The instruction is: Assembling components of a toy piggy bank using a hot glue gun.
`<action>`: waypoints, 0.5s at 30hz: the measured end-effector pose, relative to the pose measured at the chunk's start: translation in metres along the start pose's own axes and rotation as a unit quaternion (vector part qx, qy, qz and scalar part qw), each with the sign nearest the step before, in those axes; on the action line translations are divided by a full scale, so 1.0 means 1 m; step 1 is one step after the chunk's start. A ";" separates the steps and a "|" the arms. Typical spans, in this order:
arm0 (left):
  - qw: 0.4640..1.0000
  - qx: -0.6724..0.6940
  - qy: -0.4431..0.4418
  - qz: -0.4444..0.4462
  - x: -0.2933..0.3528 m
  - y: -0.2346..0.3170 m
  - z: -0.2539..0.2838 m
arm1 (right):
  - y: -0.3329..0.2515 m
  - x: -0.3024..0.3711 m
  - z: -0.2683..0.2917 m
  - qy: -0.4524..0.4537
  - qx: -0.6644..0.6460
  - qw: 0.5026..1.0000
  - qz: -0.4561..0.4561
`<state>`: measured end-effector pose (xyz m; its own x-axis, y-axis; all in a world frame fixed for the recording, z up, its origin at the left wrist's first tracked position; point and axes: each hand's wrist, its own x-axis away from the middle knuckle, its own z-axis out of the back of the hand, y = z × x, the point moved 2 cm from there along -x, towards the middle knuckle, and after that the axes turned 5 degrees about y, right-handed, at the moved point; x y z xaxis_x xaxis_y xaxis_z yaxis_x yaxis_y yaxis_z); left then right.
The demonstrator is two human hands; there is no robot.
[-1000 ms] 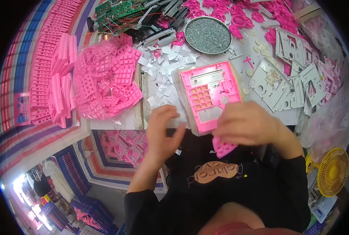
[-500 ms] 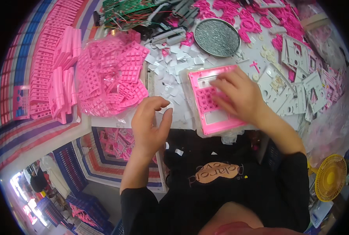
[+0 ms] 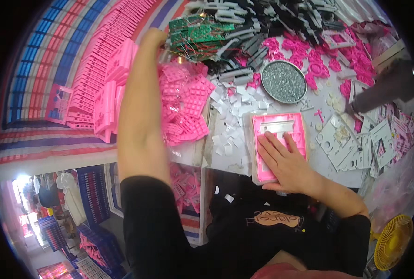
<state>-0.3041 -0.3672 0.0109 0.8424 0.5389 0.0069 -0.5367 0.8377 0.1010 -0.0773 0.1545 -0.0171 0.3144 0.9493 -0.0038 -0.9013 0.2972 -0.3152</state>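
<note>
Right hand lies flat on the pink casing, fingers apart. Left hand beside green circuit boards, fingers hidden; cannot tell its grip.

One casing under one hand — one dish, one fan (yellow)

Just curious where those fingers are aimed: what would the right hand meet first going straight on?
The right hand would probably meet the silvery strip near the far end of the pink casing under it, though depth is unclear; beyond lie loose white pieces.
</note>
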 end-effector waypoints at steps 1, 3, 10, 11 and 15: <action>0.999 -0.003 -0.032 0.039 -0.025 -0.025 -0.023 | -0.001 0.000 -0.002 0.002 -0.012 1.000 0.009; 0.997 0.030 -0.027 0.061 -0.023 0.039 -0.026 | 0.008 0.008 -0.004 0.005 0.010 1.000 -0.017; 0.990 0.080 -0.105 0.054 -0.051 0.081 -0.062 | 0.002 0.005 -0.001 0.018 0.002 1.000 0.009; 0.982 0.148 -0.113 0.021 -0.051 0.084 -0.060 | 0.001 0.005 -0.001 0.026 -0.006 1.000 0.011; 0.996 0.046 0.073 -0.030 0.010 0.160 -0.012 | 0.008 0.012 0.000 0.031 -0.001 0.999 -0.017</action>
<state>-0.3824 -0.2271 0.0147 0.8526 0.5017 -0.1459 -0.4742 0.8603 0.1869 -0.0807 0.1681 -0.0194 0.3624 0.9305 -0.0529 -0.8895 0.3284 -0.3176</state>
